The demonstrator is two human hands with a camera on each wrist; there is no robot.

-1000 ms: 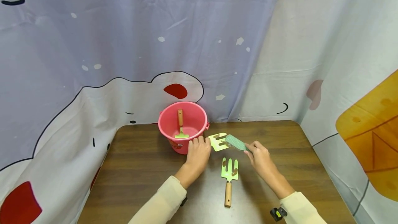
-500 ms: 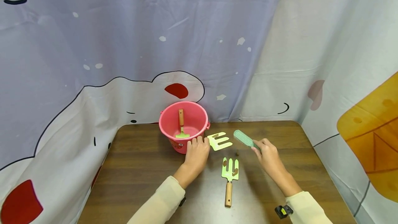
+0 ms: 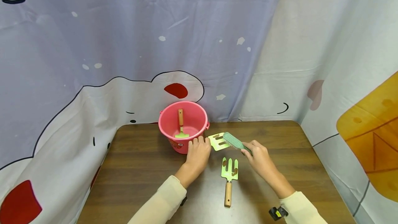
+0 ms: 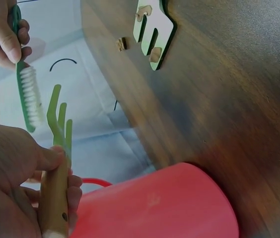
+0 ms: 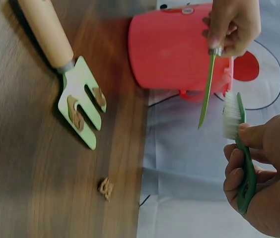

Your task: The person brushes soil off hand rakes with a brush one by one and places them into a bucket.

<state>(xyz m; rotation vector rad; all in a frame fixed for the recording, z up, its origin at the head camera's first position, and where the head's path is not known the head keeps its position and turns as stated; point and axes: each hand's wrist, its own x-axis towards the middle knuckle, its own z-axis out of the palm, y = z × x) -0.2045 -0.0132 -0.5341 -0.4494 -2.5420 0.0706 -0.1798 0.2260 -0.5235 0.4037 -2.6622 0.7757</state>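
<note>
My left hand (image 3: 197, 154) grips the wooden handle of a green hand fork (image 4: 54, 198), tines pointing right, in front of the pink bucket (image 3: 199, 144). A brown patch shows on its head in the head view. My right hand (image 3: 257, 156) holds a green brush (image 3: 233, 140) with white bristles (image 5: 232, 116), which face the tines. From the head the brush overlaps the tines; both wrist views show a small gap between them. A second green hand fork (image 3: 228, 177) with brown patches on its tines lies on the table below, wooden handle towards me.
Inside the bucket stands a rake-like tool (image 3: 181, 123) with a wooden handle and green head. A small brown clump (image 5: 105, 188) lies on the wooden table (image 3: 140, 175). Behind hangs a printed curtain (image 3: 217, 61).
The brush first swung right, off the held fork's tines, then came back left over them. My left hand and its fork have hardly moved; the bucket and second fork stay put.
</note>
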